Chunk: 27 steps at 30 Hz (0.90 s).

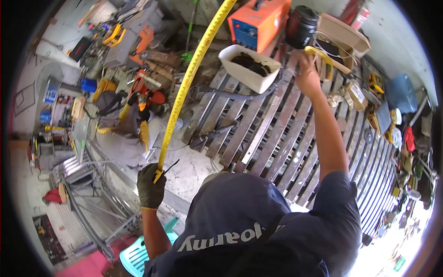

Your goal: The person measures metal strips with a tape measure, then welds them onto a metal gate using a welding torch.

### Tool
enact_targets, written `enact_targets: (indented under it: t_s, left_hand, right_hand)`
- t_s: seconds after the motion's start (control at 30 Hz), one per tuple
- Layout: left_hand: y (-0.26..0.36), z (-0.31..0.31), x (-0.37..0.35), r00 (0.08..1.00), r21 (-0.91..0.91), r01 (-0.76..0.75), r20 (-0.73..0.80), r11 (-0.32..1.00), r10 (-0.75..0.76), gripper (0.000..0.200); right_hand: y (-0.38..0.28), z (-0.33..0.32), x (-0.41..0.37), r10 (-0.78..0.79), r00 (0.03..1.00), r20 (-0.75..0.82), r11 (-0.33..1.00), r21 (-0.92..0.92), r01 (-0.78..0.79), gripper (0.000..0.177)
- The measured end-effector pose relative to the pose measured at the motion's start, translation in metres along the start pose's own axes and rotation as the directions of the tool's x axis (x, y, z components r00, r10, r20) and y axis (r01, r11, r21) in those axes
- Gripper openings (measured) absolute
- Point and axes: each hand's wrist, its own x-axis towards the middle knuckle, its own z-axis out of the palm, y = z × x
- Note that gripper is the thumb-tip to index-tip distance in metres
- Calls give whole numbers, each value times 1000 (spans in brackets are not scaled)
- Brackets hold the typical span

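My left hand [151, 185], in a dark knitted glove, is closed on the lower end of a yellow tape measure [187, 76]. The blade rises in a curve and leaves the view at the top. A thin black strip [172, 167] sticks out beside the grip. My bare right hand [306, 71] is stretched over the far end of a slatted metal bench [270, 134]. Its blurred fingers are bent, right beside a curved yellow handle or frame [326, 61]; I cannot tell whether they grip anything.
On the bench's far side stand a cream tub [251, 81] of dark material, an orange machine [258, 25], a black canister [302, 27] and an open cardboard box [344, 39]. Tools clutter the floor at left. A turquoise plastic stool [134, 258] is by my left arm.
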Motion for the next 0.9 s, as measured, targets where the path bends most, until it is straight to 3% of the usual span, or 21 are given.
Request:
enact_targets:
  t_s: [0.07,0.1,0.2,0.23,0.33,0.4,0.5,0.6,0.63,0.73,0.83,0.9]
  left_hand:
    - [0,0,-5,999,1,11,39,1000,-11,38]
    - [0,0,-8,999,3,21,45,1000,-22,37]
    - [-2,1,-14,999,19,16,43,1000,-17,37]
    - [-3,2,-15,999,25,9,37,1000,-10,37]
    - [-9,3,-22,1000,-13,13,1,1000,-13,37]
    - [-19,5,-26,999,-23,42,12,999,-42,39]
    - [-33,6,-29,996,-34,85,21,996,-84,44]
    - [-43,9,-26,997,-10,71,34,997,-71,45]
    - [-41,9,-26,997,1,68,21,998,-68,45]
    - [-43,13,-24,997,-82,79,-13,994,-81,43]
    - [-42,17,-21,997,-105,80,13,991,-79,39]
    - [-43,21,-18,994,-124,93,60,988,-86,39]
  right_hand:
    - [-46,21,-2,-228,949,219,966,-75,249,73]
    - [-63,32,-3,-244,932,269,908,-275,317,57]
    - [-57,61,11,-186,868,461,850,-367,377,30]
    - [-54,65,12,-284,892,351,853,-333,403,14]
    - [-82,46,21,-330,876,352,778,-425,464,17]
    - [-111,17,22,-379,914,146,868,-285,406,23]
    - [-150,-29,29,-313,948,-62,943,-136,302,31]
    - [-165,-56,36,-57,991,123,998,-28,61,30]
    - [-157,-53,38,-136,985,105,985,-92,146,30]
    - [-158,-52,25,-120,978,169,979,-143,145,29]
    - [-160,-66,6,-65,973,220,980,-172,104,30]
    - [-165,-92,-6,74,960,272,979,-204,-18,31]
